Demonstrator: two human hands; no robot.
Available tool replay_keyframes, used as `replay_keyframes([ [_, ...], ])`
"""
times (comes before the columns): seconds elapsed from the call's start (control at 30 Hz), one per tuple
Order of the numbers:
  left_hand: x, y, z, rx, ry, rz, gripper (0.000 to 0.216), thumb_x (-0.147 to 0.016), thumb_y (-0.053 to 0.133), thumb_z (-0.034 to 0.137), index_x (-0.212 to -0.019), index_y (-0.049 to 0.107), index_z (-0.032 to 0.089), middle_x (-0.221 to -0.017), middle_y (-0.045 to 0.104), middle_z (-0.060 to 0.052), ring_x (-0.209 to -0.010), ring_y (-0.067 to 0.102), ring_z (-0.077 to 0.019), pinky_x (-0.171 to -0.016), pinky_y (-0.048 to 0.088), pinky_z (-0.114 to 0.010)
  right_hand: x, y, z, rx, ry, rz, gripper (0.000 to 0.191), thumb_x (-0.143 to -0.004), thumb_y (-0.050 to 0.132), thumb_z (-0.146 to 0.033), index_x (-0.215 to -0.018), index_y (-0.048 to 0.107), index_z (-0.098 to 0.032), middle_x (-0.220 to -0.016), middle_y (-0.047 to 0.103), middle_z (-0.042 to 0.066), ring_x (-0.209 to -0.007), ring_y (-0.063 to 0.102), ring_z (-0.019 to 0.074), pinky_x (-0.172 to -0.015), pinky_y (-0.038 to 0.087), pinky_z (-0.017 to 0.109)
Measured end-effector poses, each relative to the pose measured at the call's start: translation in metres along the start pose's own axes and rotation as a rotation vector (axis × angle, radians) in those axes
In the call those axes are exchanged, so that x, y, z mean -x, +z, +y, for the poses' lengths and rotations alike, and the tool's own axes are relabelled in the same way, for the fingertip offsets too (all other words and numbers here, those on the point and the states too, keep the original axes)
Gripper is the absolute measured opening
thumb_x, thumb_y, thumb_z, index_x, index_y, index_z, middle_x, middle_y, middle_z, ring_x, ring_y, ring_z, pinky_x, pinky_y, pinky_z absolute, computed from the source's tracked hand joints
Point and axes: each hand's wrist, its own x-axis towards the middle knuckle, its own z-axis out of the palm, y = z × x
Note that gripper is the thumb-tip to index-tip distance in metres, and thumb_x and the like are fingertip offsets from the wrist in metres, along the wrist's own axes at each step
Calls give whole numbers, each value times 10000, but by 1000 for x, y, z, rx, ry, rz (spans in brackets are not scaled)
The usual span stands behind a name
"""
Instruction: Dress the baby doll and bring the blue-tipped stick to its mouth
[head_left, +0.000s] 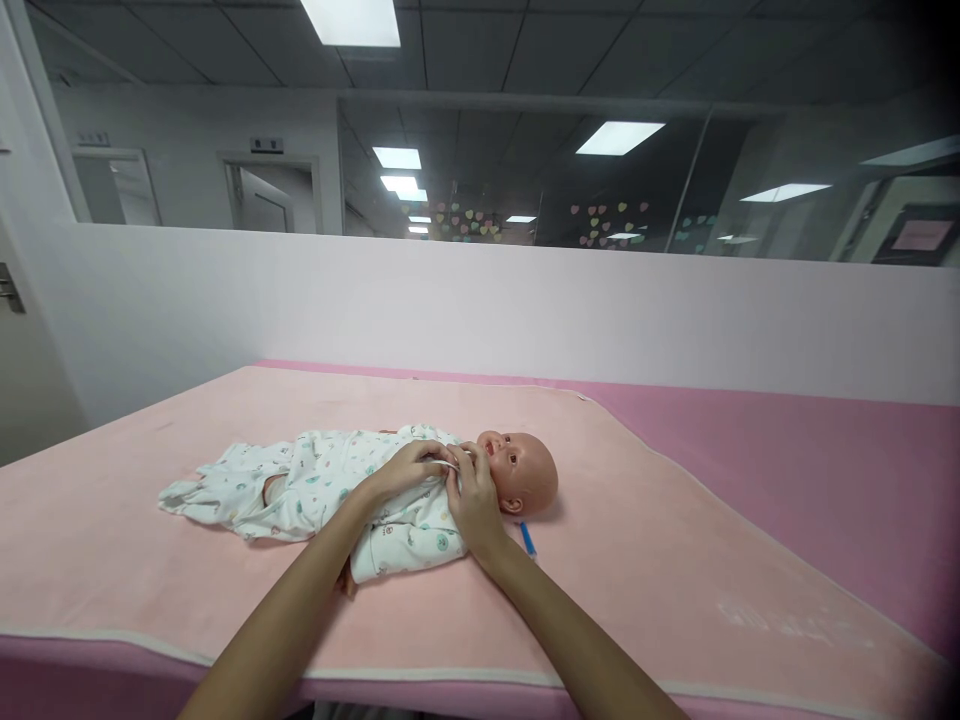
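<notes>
A baby doll [534, 470] lies on its back with its head to the right, dressed in a white printed baby outfit [322, 470]. Both of my hands meet at the neckline, just below the doll's chin. My left hand [411, 470] is closed, its fingers pinching the white edge of the outfit by the collar. Opposite it, my right hand [474, 498] curls its fingers on the same collar edge. A thin white strip of cloth shows between the fingertips. The doll's small hand sticks out of the near sleeve, beside my left forearm.
A small blue object [527, 538] lies by the doll's head, partly behind my right wrist. The doll rests on a peach mat [675, 560] with white trim, over a pink surface [787, 450]. Behind stands a white half wall [450, 310] with glass above.
</notes>
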Motion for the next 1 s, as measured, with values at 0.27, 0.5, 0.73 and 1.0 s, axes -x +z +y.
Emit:
replay_keyframes([
  [0.27,4,2,3,-20,18,44,171,-720,532,207,-808,659,134,-818,663,-48,-810,587,-186,-754,443,-284,0,1,1,-34,-35,-11,367,-778,361,-45,-1088,510,-172,-1032,462,106,-942,495,195,-801,481,342],
  [0.5,4,4,6,-24,47,81,188,-748,523,235,-826,666,143,-836,672,-38,-823,591,-184,-743,443,-273,1,3,1,7,-56,-21,433,-799,337,-38,-1160,474,-234,-1040,458,90,-964,487,200,-824,472,366],
  [0.73,3,4,4,-68,45,104,196,-752,518,248,-828,659,135,-829,668,-44,-802,587,-182,-736,440,-275,2,1,3,-41,-44,-18,431,-812,347,-52,-1198,442,-221,-1152,417,105,-1020,480,196,-842,478,345],
  [1.0,3,4,7,-136,53,87,225,-780,471,269,-866,634,141,-832,648,-45,-794,569,-176,-718,439,-276,2,1,3,-116,-44,14,373,-812,399,-85,-1144,488,-230,-1133,437,91,-1055,471,191,-878,469,346],
])
